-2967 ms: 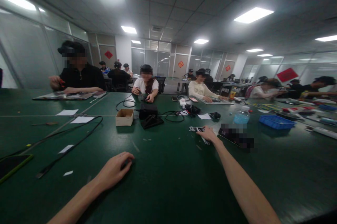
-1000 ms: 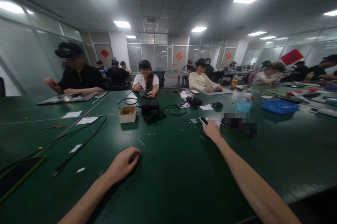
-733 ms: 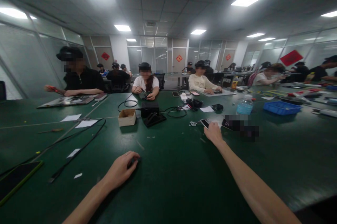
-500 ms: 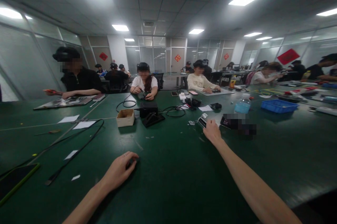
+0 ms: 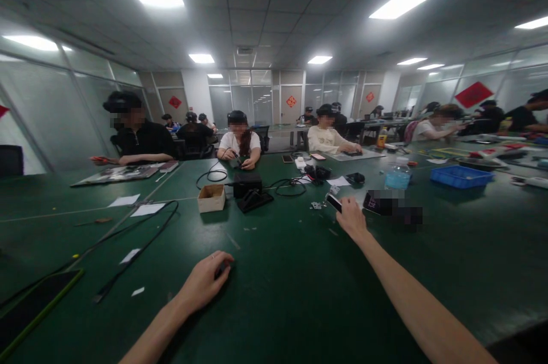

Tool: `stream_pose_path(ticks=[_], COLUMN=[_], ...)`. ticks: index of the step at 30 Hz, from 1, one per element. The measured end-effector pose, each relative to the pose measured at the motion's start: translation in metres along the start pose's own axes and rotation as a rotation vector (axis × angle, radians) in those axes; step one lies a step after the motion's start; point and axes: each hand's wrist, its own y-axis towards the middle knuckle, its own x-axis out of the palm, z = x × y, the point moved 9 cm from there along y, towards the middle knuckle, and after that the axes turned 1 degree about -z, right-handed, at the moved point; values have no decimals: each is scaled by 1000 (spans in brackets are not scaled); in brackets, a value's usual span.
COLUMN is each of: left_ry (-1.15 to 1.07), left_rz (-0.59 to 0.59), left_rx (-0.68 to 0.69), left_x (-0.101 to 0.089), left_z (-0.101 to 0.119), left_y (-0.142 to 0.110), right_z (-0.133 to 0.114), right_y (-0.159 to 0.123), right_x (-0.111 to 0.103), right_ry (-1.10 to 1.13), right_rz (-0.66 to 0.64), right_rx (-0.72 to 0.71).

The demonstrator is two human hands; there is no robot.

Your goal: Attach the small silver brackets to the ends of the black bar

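Note:
My left hand [image 5: 208, 278] rests low over the green table [image 5: 265, 295], fingers curled in toward the thumb. A dark patch shows inside the curl, too unclear to name. Farther forward and to the right, my right hand [image 5: 353, 217] has its fingers closed at the near end of a small black-and-silver flat piece [image 5: 333, 202]. My fingers cover part of that piece. Just left of it lie small silver metal parts [image 5: 317, 205]. A dark printed packet [image 5: 379, 202], partly blurred, is to the right of this hand.
An open cardboard box [image 5: 211, 198] stands beside a black device [image 5: 248, 186] with cables. A black cable [image 5: 141, 250] and a green-edged dark pad [image 5: 38, 310] lie left. A bottle of blue liquid [image 5: 398, 174] and a blue tray [image 5: 461, 177] are at right. People sit opposite.
The view has tilted up slightly and shifted, so everything sits a little lower and to the right. Both hands keep nearly the same places; the black-and-silver piece looks turned slightly under my right hand.

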Motion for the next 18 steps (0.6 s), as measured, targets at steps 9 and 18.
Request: stream_pose_path(ticks=[9,18], left_ry=[-27,-30], left_rz=[-2,-2], left_rx=[13,21], left_x=[-3,-2], left_z=[4,2], left_y=[-3,-4], right_z=[5,9], right_y=[-1,-3], right_x=[-3,6], right_ry=[-36,98], right_rz=[-26,-107], right_rx=[-10,45])
